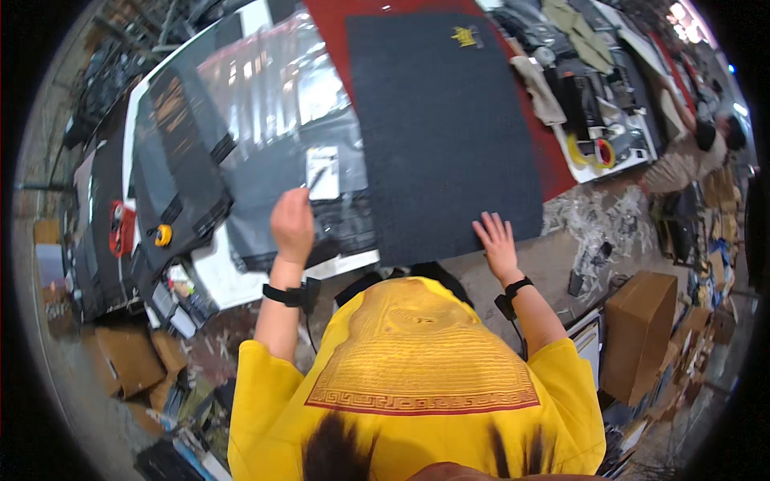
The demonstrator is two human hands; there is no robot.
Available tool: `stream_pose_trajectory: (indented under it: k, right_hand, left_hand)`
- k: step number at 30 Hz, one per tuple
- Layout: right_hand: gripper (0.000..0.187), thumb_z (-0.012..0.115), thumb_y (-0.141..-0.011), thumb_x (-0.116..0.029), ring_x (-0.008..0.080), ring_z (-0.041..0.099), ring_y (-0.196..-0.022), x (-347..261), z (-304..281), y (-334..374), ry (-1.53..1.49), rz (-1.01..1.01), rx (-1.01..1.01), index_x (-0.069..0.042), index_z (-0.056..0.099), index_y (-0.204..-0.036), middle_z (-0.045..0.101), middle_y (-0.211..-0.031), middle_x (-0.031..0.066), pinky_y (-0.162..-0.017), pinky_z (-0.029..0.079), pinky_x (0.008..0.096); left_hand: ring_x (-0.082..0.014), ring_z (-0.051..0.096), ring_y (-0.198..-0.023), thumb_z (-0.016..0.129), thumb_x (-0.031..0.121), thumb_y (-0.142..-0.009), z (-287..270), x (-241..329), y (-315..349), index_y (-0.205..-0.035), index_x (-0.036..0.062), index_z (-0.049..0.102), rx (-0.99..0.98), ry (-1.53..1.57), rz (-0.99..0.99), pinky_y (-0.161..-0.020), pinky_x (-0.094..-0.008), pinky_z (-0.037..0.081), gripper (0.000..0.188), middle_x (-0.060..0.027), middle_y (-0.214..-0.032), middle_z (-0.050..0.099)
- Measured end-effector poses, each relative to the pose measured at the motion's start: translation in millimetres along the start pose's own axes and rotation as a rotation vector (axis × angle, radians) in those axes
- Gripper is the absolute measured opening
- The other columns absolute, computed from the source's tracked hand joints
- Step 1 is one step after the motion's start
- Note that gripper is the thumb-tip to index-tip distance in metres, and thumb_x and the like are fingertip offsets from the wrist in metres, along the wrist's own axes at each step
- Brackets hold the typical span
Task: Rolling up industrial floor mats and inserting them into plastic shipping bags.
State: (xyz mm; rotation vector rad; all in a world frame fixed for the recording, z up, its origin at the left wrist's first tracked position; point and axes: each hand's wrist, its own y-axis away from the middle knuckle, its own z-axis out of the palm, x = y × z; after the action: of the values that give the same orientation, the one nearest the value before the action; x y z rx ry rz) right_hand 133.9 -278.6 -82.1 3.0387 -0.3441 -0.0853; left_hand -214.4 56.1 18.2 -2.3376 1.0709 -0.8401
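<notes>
My right hand [499, 247] rests with fingers spread on the near right edge of a dark blue-grey cloth [441, 136]. This cloth lies flat and bears a small yellow emblem [464, 36] near its far edge. Over the clear plastic bags [273, 88] is my left hand [292, 226], its fingers drawn together in a pinch; what they hold, if anything, is hidden. Just beyond its fingertips, a white card [323, 172] with a dark slanted mark lies on the plastic. Dark folded material shows through the bags.
Red fabric [561, 152] lies under the cloth. Dark garments [180, 144] and a yellow tape measure [164, 235] are at the left. Tape rolls [603, 152] sit at the right. A cardboard box [640, 337] stands on the floor at right; another person [688, 163] is beyond.
</notes>
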Motion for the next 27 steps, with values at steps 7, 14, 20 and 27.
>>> stream_pose_trajectory:
  k: [7,14,20,27]
  right_hand:
    - [0.067,0.054,-0.09,-0.006,0.0385,0.032,-0.146,28.2,-20.7,-4.3,0.081,-0.224,-0.141,-0.017,0.036,-0.154,0.031,-0.161,0.015,-0.118,0.032,0.0501]
    - [0.024,0.059,-0.082,-0.009,0.0293,0.067,-0.1,55.0,-73.5,-19.2,-0.307,-0.238,-0.099,-0.006,0.065,-0.105,0.067,-0.105,0.0105,-0.088,0.052,0.048]
    - [0.012,0.066,-0.081,-0.01,0.0223,0.061,-0.102,75.7,-110.6,-123.9,-0.136,0.143,0.513,-0.015,0.067,-0.092,0.066,-0.1,-0.0012,-0.097,0.039,0.0486]
    - [0.047,0.072,-0.087,-0.034,0.0263,0.037,-0.146,86.6,-20.6,-51.1,-0.249,-0.065,0.132,-0.019,0.064,-0.13,0.052,-0.148,0.0049,-0.118,0.013,0.0674]
  left_hand:
    - [-0.0264,0.024,-0.152,0.07,0.031,-0.082,111.8,129.3,69.6,-0.146,-0.0017,0.043,-0.88,0.061,0.502,-0.121,-0.0565,0.019,0.076,-0.0152,-0.16,0.033]
    - [-0.0343,0.046,-0.134,0.055,0.014,-0.086,80.7,151.7,22.1,-0.131,0.0026,0.057,-1.188,-0.013,0.43,-0.107,-0.0469,0.042,0.046,-0.0164,-0.143,0.049]
    - [-0.0317,0.058,-0.114,0.061,0.011,-0.082,114.7,137.8,-49.5,-0.12,0.006,0.059,-0.425,-0.047,0.289,-0.099,-0.0484,0.046,0.038,-0.0129,-0.122,0.058]
    - [-0.0318,0.04,-0.139,0.074,0.032,-0.081,141.0,147.5,56.1,-0.14,-0.0003,0.049,-0.676,-0.203,0.183,-0.121,-0.0573,0.02,0.071,-0.0159,-0.14,0.05]
